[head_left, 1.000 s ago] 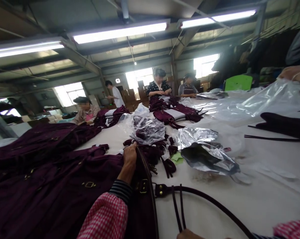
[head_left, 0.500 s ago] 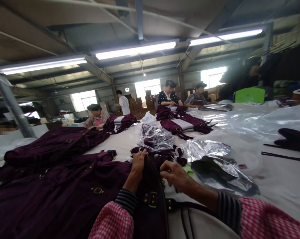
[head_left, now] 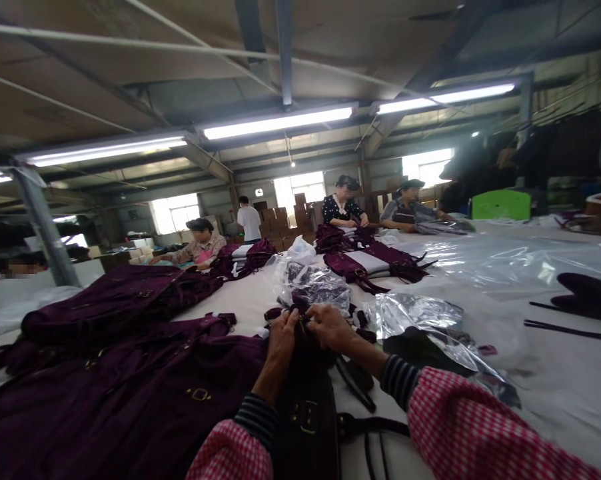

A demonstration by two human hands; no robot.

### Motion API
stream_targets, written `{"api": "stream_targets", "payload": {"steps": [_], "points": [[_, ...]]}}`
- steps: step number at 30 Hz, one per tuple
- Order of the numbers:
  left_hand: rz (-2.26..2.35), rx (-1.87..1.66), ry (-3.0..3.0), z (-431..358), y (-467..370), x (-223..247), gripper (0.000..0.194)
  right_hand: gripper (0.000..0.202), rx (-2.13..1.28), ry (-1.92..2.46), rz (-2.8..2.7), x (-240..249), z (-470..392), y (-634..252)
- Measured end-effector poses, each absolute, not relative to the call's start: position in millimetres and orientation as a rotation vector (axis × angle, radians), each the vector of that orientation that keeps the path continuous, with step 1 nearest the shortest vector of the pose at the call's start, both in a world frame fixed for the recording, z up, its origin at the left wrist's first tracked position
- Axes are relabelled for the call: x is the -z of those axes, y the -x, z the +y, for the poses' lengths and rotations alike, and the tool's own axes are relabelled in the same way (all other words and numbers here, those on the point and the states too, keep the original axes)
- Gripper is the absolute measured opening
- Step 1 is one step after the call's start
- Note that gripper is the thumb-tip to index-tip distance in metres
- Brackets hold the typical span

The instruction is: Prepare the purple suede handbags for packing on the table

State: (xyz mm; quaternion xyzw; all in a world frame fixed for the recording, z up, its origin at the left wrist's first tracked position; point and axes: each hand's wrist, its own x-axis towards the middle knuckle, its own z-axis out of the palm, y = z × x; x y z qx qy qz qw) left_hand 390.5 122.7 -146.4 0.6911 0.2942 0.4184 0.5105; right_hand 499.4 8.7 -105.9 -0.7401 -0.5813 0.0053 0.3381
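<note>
A dark purple handbag with brass buckles stands on edge on the white table right in front of me. My left hand grips its far top edge. My right hand meets it there, fingers pinched on the same edge of the bag. Both forearms wear red checked sleeves over striped cuffs. Thin dark straps trail from the bag toward me.
A heap of purple bags fills the left. Crumpled clear plastic bags and loose purple pieces lie beyond my hands. Dark straps lie at right. Several people work at the table's far end.
My right hand came up from the near edge and closed on the bag's top edge beside the left hand. The view tilted upward.
</note>
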Motion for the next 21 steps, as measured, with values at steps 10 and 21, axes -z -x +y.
{"api": "stream_targets", "payload": {"steps": [10, 21], "points": [[1.047, -1.048, -1.846, 133, -384, 158, 0.042, 0.012, -0.090, 1.987, -1.806, 116, -44, -495], [0.329, -0.609, -2.631, 47, -339, 92, 0.022, 0.019, -0.094, 1.829, -1.596, 142, -99, -510]]}}
